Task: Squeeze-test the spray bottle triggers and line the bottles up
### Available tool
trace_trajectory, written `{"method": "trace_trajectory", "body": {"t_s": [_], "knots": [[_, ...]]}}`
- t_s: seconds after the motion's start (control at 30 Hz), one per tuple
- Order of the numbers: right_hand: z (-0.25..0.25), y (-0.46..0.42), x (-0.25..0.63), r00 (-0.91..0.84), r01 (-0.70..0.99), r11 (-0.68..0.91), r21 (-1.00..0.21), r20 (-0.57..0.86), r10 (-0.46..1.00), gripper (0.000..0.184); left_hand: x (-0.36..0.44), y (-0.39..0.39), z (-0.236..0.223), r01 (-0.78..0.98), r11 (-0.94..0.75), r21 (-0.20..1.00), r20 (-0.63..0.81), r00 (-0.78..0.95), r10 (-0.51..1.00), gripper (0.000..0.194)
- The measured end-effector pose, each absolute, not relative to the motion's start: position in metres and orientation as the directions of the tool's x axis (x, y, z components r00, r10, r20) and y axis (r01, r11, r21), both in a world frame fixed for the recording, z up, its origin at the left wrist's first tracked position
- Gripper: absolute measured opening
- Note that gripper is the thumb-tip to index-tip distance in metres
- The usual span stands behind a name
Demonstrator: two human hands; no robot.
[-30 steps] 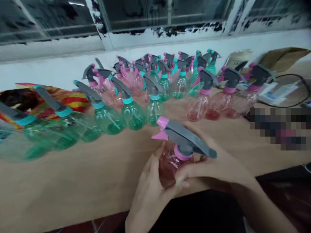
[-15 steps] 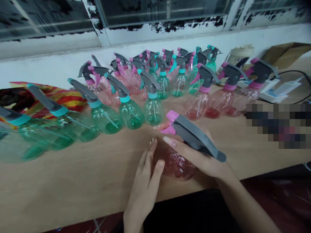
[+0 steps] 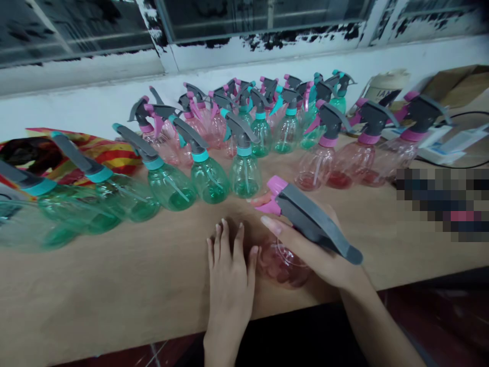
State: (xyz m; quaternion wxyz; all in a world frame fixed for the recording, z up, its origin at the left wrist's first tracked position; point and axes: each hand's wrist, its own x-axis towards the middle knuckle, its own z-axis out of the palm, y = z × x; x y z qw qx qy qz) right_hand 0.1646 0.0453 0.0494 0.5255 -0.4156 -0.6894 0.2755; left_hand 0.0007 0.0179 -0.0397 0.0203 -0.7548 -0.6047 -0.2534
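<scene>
My right hand (image 3: 317, 255) is wrapped round the neck of a clear pink spray bottle (image 3: 284, 265) with a grey and pink trigger head. The bottle stands at the near side of the wooden table (image 3: 145, 285), its nozzle pointing away to the left. Part of its neck is hidden by my fingers. Just left of the bottle, my left hand (image 3: 231, 270) lies palm down with its fingers spread, holding nothing. Its thumb comes close to the bottle's side; whether they touch I cannot tell.
Green spray bottles (image 3: 210, 178) line up at the left, and pink ones (image 3: 315, 165) at the right. Several more bottles crowd behind, by the white wall (image 3: 95, 97). A red and yellow bag (image 3: 87, 148), a cardboard box (image 3: 451, 92) and a black cable (image 3: 473, 165) are also there.
My left hand has turned from being angled beside the bottle to palm down, fingers spread wider. My right hand still holds the pink spray bottle. The view has shifted slightly.
</scene>
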Motion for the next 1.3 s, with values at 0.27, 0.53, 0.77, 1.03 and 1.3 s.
{"method": "trace_trajectory", "body": {"t_s": [0.27, 0.53, 0.77, 1.03, 1.3], "knots": [[0.05, 0.047, 0.164, -0.116, 0.244, 0.509, -0.826, 0.496, 0.861, 0.019, -0.001, 0.018, -0.031, 0.94, -0.318, 0.121, 0.296, 0.271, 0.916, 0.046], [0.056, 0.046, 0.157, -0.018, 0.246, 0.461, -0.853, 0.471, 0.882, 0.019, -0.002, 0.018, -0.03, 0.932, -0.341, 0.126, 0.311, 0.289, 0.905, 0.045], [0.055, 0.047, 0.16, -0.077, 0.245, 0.498, -0.832, 0.495, 0.866, 0.01, -0.002, 0.019, -0.031, 0.933, -0.335, 0.132, 0.327, 0.278, 0.903, 0.044], [0.047, 0.045, 0.166, -0.132, 0.24, 0.517, -0.822, 0.5, 0.856, 0.025, -0.002, 0.019, -0.033, 0.942, -0.316, 0.113, 0.314, 0.268, 0.911, 0.045], [0.046, 0.043, 0.164, -0.099, 0.269, 0.554, -0.788, 0.55, 0.83, 0.027, -0.003, 0.019, -0.036, 0.937, -0.332, 0.106, 0.351, 0.277, 0.895, 0.045]]}}
